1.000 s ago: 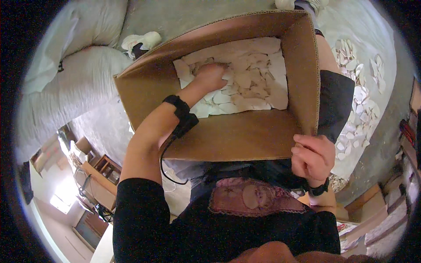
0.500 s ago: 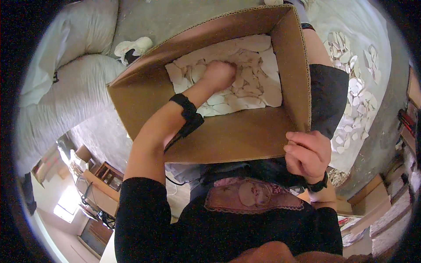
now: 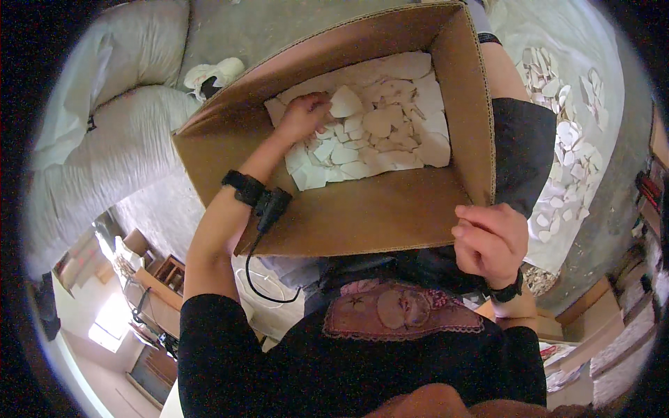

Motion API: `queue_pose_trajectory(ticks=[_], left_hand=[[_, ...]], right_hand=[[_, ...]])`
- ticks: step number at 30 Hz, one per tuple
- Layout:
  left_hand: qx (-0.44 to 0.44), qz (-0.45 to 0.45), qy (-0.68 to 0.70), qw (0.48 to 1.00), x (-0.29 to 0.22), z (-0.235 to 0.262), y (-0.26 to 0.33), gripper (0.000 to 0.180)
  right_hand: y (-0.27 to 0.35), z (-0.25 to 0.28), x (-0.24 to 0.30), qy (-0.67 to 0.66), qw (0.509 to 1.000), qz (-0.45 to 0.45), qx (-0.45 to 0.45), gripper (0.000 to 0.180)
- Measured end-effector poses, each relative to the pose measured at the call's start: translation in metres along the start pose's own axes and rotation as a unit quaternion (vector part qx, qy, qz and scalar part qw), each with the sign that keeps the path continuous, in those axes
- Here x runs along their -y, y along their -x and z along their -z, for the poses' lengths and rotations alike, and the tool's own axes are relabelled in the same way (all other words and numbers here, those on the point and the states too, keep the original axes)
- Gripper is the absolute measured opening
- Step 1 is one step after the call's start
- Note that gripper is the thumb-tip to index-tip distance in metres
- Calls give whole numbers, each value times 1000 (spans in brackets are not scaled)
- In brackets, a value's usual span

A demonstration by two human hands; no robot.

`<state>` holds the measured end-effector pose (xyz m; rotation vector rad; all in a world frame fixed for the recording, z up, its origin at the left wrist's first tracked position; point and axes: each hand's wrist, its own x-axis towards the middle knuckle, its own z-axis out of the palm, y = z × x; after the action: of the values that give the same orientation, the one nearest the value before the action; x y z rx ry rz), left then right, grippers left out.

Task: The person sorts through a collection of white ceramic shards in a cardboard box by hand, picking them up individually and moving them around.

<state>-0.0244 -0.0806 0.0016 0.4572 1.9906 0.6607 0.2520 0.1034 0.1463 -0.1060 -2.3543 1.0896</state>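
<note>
A brown cardboard box (image 3: 376, 223) rests tilted across my lap. Its bottom is covered by a white sheet (image 3: 437, 150) strewn with flat, broken off-white shards (image 3: 380, 122). Inside, over the left part of the pieces, my left hand (image 3: 304, 117) has its fingers bent and apart. Its fingertips are at the edge of a larger pale shard (image 3: 345, 102); whether they grip it is unclear. My right hand (image 3: 491, 240) is curled over the box's near right corner, fingers over the rim and palm outside.
On the floor to the right, more shards (image 3: 568, 139) lie on a pale plastic sheet (image 3: 606, 90). Large stuffed white sacks (image 3: 132, 132) stand at the left, beside a white shoe (image 3: 216, 73). A black cable (image 3: 261, 285) hangs from my left wrist.
My left hand has moved left across the shards, uncovering pieces in the middle, and a large pale shard now shows by its fingertips. My right hand stays at the box corner.
</note>
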Motion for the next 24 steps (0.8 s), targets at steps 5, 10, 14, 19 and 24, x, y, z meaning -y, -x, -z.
queue_pose_trajectory(ticks=[5, 10, 14, 19, 24], left_hand=[[67, 69, 119, 988, 10, 12, 4, 30], [66, 91, 218, 969, 23, 17, 5, 25], [63, 128, 311, 940, 26, 12, 11, 20], [42, 183, 427, 884, 27, -8, 30, 14], [-42, 146, 504, 850, 47, -1, 29, 17]], right_hand=[[2, -1, -1, -6, 1000, -2, -8, 24], [1, -1, 1, 0, 1000, -5, -15, 27], [0, -1, 2, -2, 1000, -18, -7, 29], [0, -1, 4, 16, 1000, -26, -1, 28], [0, -2, 5, 20, 1000, -23, -5, 27]])
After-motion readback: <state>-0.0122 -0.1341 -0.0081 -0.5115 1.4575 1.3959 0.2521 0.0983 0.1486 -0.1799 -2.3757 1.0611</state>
